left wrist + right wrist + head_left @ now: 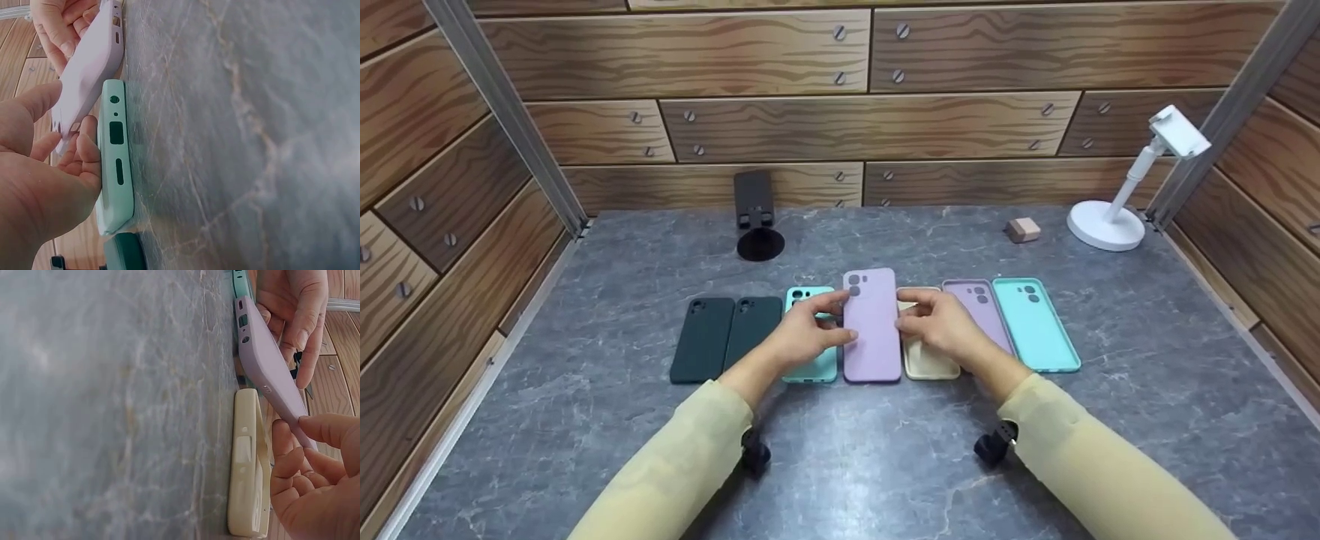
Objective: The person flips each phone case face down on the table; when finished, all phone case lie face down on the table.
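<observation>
Lilac case (872,326) pinched between left hand (802,334) and right hand (941,324) fingertips, mid-worktop; seven cases total.

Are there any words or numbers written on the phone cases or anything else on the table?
None: no words, numbers or logos can be read in any view.
The lilac silicone phone case, held by the left hand and the right hand, is plain.
The mint green case and the cream case show only cut-out holes.
The white phone stand carries no label.
</observation>
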Demonstrator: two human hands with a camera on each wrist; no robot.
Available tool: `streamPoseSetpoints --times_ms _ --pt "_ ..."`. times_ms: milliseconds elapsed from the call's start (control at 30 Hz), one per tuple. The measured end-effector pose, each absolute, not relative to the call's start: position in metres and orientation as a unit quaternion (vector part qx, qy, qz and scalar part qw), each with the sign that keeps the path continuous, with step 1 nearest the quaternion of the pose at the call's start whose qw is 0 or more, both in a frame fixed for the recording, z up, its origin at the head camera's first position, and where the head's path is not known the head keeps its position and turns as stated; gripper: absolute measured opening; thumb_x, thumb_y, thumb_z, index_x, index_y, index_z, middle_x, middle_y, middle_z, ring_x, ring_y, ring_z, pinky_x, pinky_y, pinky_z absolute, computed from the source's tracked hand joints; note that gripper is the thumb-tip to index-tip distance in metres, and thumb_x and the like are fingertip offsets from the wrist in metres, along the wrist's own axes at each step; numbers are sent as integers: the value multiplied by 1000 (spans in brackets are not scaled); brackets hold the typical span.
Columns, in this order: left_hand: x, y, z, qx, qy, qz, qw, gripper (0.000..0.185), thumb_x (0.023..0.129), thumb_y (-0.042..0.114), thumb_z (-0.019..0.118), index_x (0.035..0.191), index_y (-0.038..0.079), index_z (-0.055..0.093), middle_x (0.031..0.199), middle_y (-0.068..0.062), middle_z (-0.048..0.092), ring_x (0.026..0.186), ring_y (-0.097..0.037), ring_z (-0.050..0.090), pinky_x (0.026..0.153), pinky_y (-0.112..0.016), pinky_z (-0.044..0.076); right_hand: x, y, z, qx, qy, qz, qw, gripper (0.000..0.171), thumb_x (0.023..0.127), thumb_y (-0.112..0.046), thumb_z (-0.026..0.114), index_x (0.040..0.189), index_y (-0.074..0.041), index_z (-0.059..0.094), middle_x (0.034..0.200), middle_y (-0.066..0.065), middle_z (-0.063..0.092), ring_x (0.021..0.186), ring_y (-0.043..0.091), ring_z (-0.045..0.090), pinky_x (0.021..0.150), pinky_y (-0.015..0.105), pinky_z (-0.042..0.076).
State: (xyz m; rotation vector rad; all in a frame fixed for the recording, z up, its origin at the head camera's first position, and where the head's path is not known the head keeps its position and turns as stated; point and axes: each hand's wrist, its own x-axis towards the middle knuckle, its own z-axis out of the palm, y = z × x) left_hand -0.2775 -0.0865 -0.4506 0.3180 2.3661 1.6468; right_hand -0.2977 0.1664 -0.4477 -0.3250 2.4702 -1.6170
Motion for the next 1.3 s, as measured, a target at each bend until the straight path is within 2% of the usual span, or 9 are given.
streamPoseSetpoints --times_ms 167,400,633,767,1000,1300 --pt "-277 -86 -451 113 815 557 114 70 97 15 80 160 14 49 138 -11 63 112 -25 64 92 -38 55 -298 166 -450 -121 836 -531 66 53 91 6 73 141 15 58 101 20 76 83 15 70 75 26 58" --pt "-277 -86 -454 122 819 550 112 71 97 16 80 160 10 48 137 -11 63 107 -23 62 90 -36 53 -298 166 -452 -119 843 -521 57 51 90 8 72 140 15 59 102 21 76 85 19 71 75 29 60" --pt "-278 -86 -455 117 835 528 106 71 96 13 81 159 12 50 133 -9 62 96 -19 57 79 -32 48 -298 164 -451 -117 857 -500 53 52 91 4 74 141 10 61 106 19 76 94 26 73 78 31 60" --pt "-278 -85 -456 111 844 515 102 72 95 10 81 159 12 50 134 -8 61 94 -18 58 78 -31 48 -299 163 -451 -114 860 -495 49 52 91 4 75 141 10 62 107 19 76 98 28 73 80 32 61" --pt "-277 -83 -459 107 848 510 96 69 95 8 80 158 11 52 131 -8 63 93 -17 59 75 -30 49 -297 161 -454 -101 846 -519 67 53 91 7 73 142 11 60 107 20 73 84 21 72 72 30 62" --pt "-278 -83 -460 103 850 507 96 69 95 9 80 158 10 52 132 -7 64 92 -17 60 73 -29 49 -299 161 -454 -100 852 -510 60 51 90 6 74 140 8 64 105 17 74 80 16 70 68 26 60"
